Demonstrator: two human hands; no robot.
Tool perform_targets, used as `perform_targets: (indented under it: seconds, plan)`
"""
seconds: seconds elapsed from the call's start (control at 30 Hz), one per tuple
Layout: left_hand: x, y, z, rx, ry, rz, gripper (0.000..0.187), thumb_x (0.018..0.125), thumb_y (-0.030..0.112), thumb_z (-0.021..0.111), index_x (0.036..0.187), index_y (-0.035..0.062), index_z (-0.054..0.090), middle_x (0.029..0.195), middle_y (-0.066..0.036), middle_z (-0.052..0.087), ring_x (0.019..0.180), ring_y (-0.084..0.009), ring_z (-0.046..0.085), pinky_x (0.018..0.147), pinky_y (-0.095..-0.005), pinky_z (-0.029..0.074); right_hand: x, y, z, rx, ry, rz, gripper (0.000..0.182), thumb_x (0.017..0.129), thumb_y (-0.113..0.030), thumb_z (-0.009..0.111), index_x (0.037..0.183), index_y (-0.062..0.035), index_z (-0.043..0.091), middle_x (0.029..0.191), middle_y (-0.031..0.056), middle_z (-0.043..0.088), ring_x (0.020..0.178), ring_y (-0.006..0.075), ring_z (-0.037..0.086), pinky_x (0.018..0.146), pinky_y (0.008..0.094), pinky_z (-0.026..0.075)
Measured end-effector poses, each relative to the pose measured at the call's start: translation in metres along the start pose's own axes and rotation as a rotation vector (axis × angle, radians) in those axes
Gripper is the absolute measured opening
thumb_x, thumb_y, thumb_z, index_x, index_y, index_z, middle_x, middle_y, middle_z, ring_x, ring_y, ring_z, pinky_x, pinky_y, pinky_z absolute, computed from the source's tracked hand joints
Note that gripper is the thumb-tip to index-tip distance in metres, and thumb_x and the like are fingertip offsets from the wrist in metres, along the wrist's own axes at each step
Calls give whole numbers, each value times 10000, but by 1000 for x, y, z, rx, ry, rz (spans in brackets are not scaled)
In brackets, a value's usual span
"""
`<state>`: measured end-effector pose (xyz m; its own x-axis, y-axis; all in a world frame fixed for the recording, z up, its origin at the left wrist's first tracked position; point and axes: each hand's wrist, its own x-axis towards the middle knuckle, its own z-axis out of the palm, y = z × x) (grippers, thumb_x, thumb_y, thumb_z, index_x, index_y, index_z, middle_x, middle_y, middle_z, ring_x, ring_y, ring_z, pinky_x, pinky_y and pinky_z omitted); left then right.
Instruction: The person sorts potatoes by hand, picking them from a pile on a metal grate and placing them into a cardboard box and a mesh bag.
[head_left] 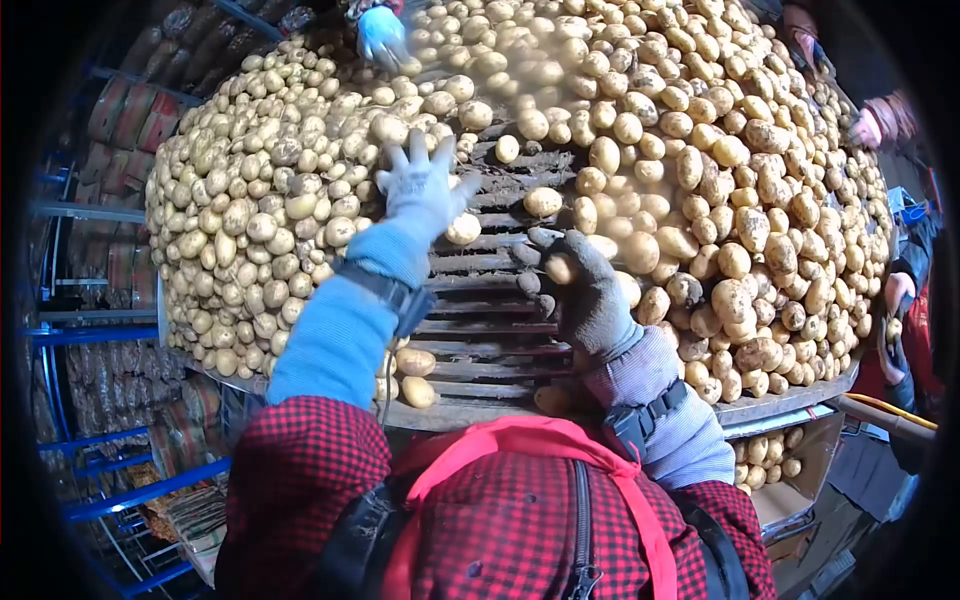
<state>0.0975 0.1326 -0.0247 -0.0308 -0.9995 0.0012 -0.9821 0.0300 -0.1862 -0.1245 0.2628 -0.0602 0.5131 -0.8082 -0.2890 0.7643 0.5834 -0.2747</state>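
Note:
My left hand (420,188), in a pale glove, is over the slatted top of the table (480,300) with its fingers spread. It touches the edge of the left potato heap (265,205) and grips nothing. A single potato (463,229) lies just below its palm. My right hand (590,295), in a dark grey dirty glove, curls its fingers and thumb around a small potato (561,269). Close beside it on the right rises the other potato heap (740,200). Another potato (542,202) rests on the slats between my hands.
A co-worker's blue-gloved hand (381,36) reaches into the heap at the far side. Other people's hands (866,128) are along the right edge. Below the table's right side stands a box of potatoes (770,460). Blue metal racks (130,490) and stacked sacks (130,112) are at left.

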Motion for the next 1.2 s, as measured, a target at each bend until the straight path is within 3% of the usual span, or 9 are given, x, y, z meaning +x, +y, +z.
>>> perform_targets:
  seconds: [0.17, 0.23, 0.3, 0.33, 0.37, 0.43, 0.7, 0.8, 1.2]
  plan:
    - [-65, 18, -3, -84, -35, 401, 658, 855, 554, 734, 1435, 285, 579, 1571, -234, 357, 1379, -464, 402, 1061, -620, 404, -2, -15, -6, 20, 82, -129, 518, 1073, -469, 495, 1418, -89, 569, 1342, 97, 682, 1027, 191, 726, 726, 259, 590]
    - [-67, 13, -24, -309, -50, 734, 563, 846, 393, 791, 1338, 147, 667, 1379, -186, 614, 1212, -344, 606, 1027, -488, 492, -2, -17, -11, 70, 96, -148, 532, 1081, -475, 482, 1432, -83, 555, 1358, 105, 669, 1074, 204, 717, 766, 277, 607]
    - [-43, 16, -45, -649, -280, 474, 434, 902, 323, 740, 1254, 71, 711, 1185, -163, 730, 1057, -326, 695, 970, -432, 535, -2, -13, -11, -224, 24, -437, 549, 1086, -480, 471, 1454, -77, 532, 1388, 117, 645, 1101, 217, 705, 778, 286, 613]
    - [-21, 6, -37, -532, 59, 573, 346, 948, 276, 686, 1211, 56, 731, 1118, -191, 747, 1021, -357, 712, 921, -430, 559, -1, -15, -16, -337, -43, -457, 552, 1092, -472, 460, 1475, -78, 511, 1414, 127, 623, 1115, 230, 697, 786, 293, 611]
    - [4, 1, -37, -380, 86, 487, 362, 969, 305, 650, 1247, 80, 714, 1174, -181, 734, 1082, -359, 695, 934, -448, 550, 1, -15, -20, -338, -38, -458, 552, 1092, -472, 460, 1475, -78, 511, 1414, 127, 623, 1115, 230, 697, 786, 293, 611]
    - [50, -15, -18, -151, 9, 373, 435, 987, 373, 607, 1347, 134, 654, 1257, -144, 708, 1165, -325, 664, 997, -451, 516, 3, -18, -24, 101, 19, -141, 539, 1096, -459, 454, 1486, -91, 505, 1432, 126, 614, 1117, 233, 694, 816, 307, 606]
    - [97, 18, 3, 324, -272, 440, 368, 933, 243, 584, 1279, 142, 656, 1157, -146, 720, 1105, -354, 666, 914, -479, 534, 3, -19, -22, 81, 60, -159, 519, 1094, -460, 460, 1473, -111, 524, 1419, 103, 627, 1112, 211, 681, 840, 303, 571]
    - [86, 11, 13, 220, -306, 388, 492, 941, 247, 548, 1423, 151, 540, 1173, -213, 716, 1065, -384, 700, 914, -508, 537, -3, -27, -16, 63, 70, -150, 515, 1094, -459, 464, 1468, -110, 526, 1398, 94, 635, 1119, 217, 675, 838, 304, 561]
    - [68, -2, -7, -108, -232, 335, 595, 898, 409, 709, 1443, 216, 567, 1283, -155, 693, 1179, -349, 659, 1015, -447, 509, -4, -29, -12, 25, 114, -137, 487, 1097, -438, 466, 1459, -119, 535, 1362, 78, 655, 1104, 215, 683, 823, 302, 576]
